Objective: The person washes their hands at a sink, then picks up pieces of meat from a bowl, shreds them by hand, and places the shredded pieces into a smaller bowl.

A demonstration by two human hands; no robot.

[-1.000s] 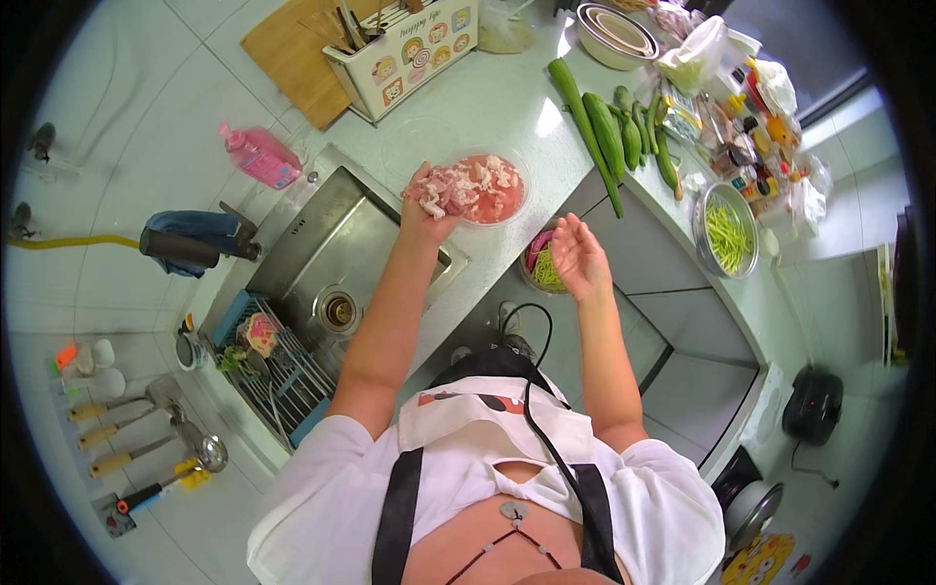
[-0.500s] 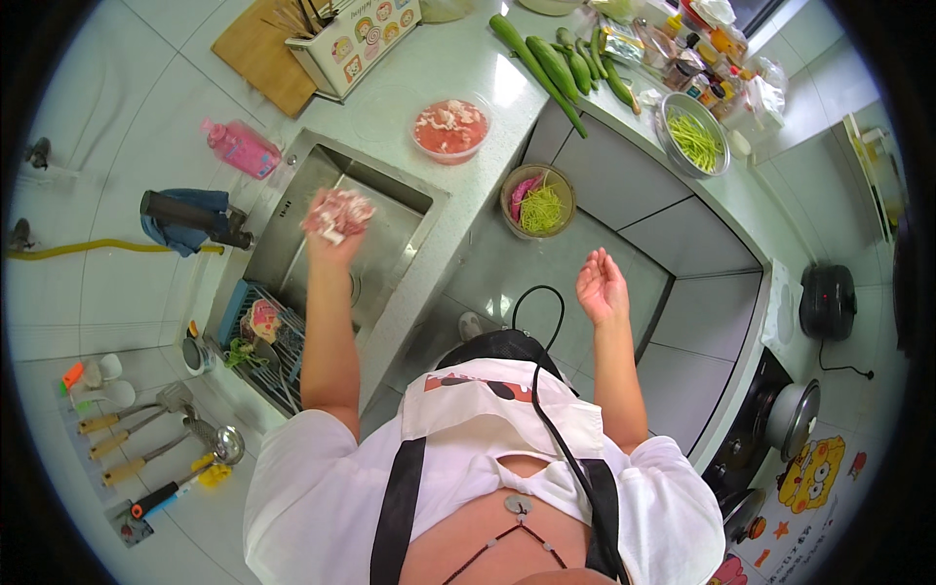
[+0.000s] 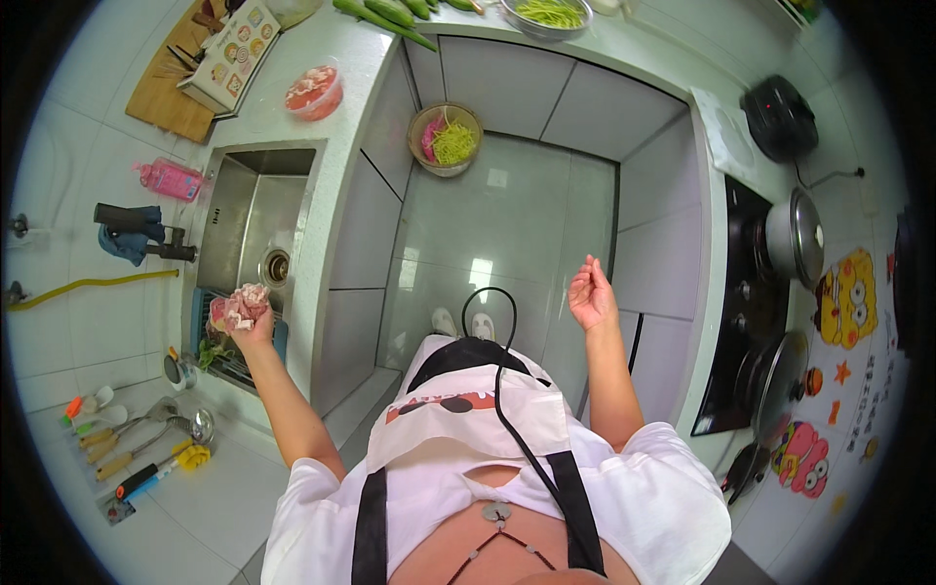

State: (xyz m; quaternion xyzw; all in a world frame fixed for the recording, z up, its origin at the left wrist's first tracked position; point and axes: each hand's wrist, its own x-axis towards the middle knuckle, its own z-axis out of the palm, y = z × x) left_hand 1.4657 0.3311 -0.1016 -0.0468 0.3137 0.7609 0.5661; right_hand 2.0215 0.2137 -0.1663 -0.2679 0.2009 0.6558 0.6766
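A clump of pale pink raw meat slices (image 3: 243, 304) sits in my left hand (image 3: 256, 332), closed under it. That hand is over the near end of the sink (image 3: 304, 214), above a blue-edged dish rack (image 3: 280, 343). The meat hides part of the rack and the greens in it. My right hand (image 3: 592, 295) is raised over the floor, palm turned up, fingers loosely stretched and holding nothing. On the counter beyond the sink, more raw meat lies in a round clear plastic tub (image 3: 336, 101).
A waste bin (image 3: 421, 146) with green shreds and a pink bag stands on the floor by the cabinets. Right are a black stove (image 3: 720, 302), a lidded pot (image 3: 783, 239) and a rice cooker (image 3: 780, 117). Cucumbers (image 3: 388, 12) and a steel bowl (image 3: 546, 27) are at the far counter.
My view has swung toward the right and the stove. My left hand with the meat has come from the middle of the sink to its near end. My right hand stays raised and empty.
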